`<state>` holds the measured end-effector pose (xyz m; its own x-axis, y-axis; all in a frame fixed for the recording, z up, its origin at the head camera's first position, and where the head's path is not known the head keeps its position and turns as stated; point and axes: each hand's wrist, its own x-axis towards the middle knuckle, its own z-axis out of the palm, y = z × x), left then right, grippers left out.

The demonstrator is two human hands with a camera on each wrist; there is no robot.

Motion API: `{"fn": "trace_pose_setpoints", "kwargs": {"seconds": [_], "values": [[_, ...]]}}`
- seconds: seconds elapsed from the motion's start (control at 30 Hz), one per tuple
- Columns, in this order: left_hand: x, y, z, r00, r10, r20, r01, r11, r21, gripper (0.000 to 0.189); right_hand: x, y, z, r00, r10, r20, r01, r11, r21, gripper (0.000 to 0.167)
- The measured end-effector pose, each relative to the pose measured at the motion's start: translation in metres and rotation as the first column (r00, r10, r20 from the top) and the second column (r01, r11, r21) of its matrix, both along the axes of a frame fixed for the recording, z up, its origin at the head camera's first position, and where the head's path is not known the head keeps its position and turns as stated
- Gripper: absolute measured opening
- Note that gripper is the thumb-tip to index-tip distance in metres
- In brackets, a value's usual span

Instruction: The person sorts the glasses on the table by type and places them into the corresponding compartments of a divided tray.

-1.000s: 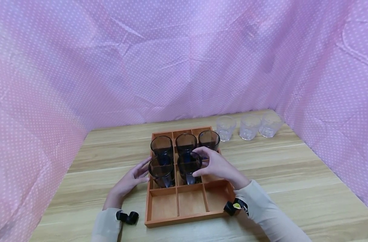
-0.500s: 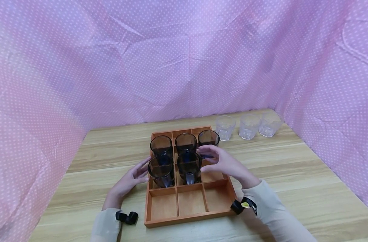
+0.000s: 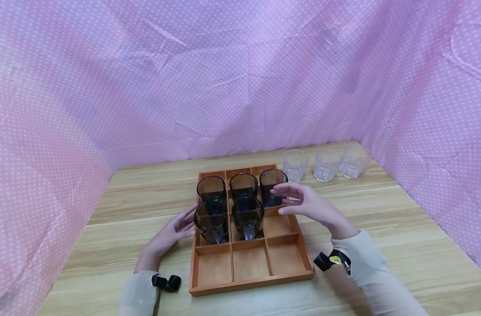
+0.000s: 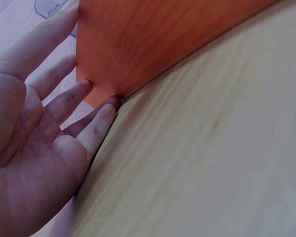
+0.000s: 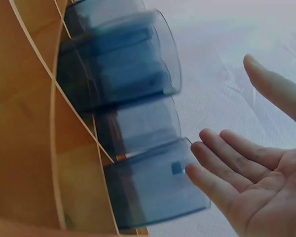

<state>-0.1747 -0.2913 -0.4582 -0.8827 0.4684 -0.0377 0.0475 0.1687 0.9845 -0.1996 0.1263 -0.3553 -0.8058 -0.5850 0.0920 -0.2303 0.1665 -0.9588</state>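
Observation:
A wooden tray [image 3: 251, 286] with square compartments holds several dark tinted glasses. In its middle row stand a left glass [image 3: 211, 223] and a centre glass [image 3: 247, 218]; three more fill the row behind, the rightmost glass [image 3: 274, 177] among them. My left hand [image 3: 170, 232] rests its fingertips against the tray's left side wall; the left wrist view shows those fingers [image 4: 64, 101] touching the wood. Over the tray's right edge hovers my right hand [image 3: 309, 204], fingers spread and holding nothing. In the right wrist view it is apart from the centre glass [image 5: 118, 64].
Right of the tray, at the back of the wooden table [image 3: 386, 219], stand three clear glasses: one [image 3: 295, 166] close to the tray's corner, another [image 3: 326, 166], and a third [image 3: 353, 162] farther right. A pink dotted cloth [image 3: 240, 87] hangs around the table.
My right hand has let go of the centre tinted glass and moved right, away from it. The glass stays in its compartment. My left hand has not moved.

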Motion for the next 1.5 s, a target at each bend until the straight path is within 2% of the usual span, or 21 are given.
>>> {"fn": "trace_pose_setpoints", "kwargs": {"seconds": [0.17,0.3,0.57,0.77,1.0,1.2,1.5], "values": [[-0.001,0.000,0.000,1.000,-0.006,0.003,0.005,1.000,0.009,0.078,-0.010,0.009,0.002,1.000,-0.026,0.005,0.026,1.000,-0.004,0.059],[-0.002,-0.001,0.000,1.000,-0.006,0.007,0.006,1.000,0.011,0.077,-0.019,0.013,0.003,0.997,-0.062,-0.035,0.061,0.998,-0.028,0.056],[-0.003,-0.002,0.001,1.000,-0.007,0.010,0.007,1.000,0.012,0.078,-0.043,0.022,0.001,0.988,-0.141,-0.070,0.133,0.986,-0.102,0.060],[-0.003,-0.002,0.000,1.000,-0.008,0.002,0.008,1.000,0.016,0.077,-0.063,0.027,0.002,0.964,-0.248,-0.092,0.244,0.968,-0.053,0.057],[-0.004,-0.002,0.000,1.000,-0.014,0.000,0.014,1.000,0.025,0.077,-0.085,0.032,-0.007,0.925,-0.347,-0.151,0.347,0.937,-0.028,0.059],[-0.004,-0.002,0.000,1.000,-0.018,-0.006,0.018,0.999,0.028,0.078,-0.097,0.037,-0.012,0.896,-0.417,-0.151,0.422,0.907,0.001,0.068],[-0.002,-0.001,-0.001,1.000,-0.014,-0.011,0.014,1.000,0.025,0.079,-0.110,0.044,-0.022,0.865,-0.477,-0.159,0.497,0.857,0.136,0.077]]}}
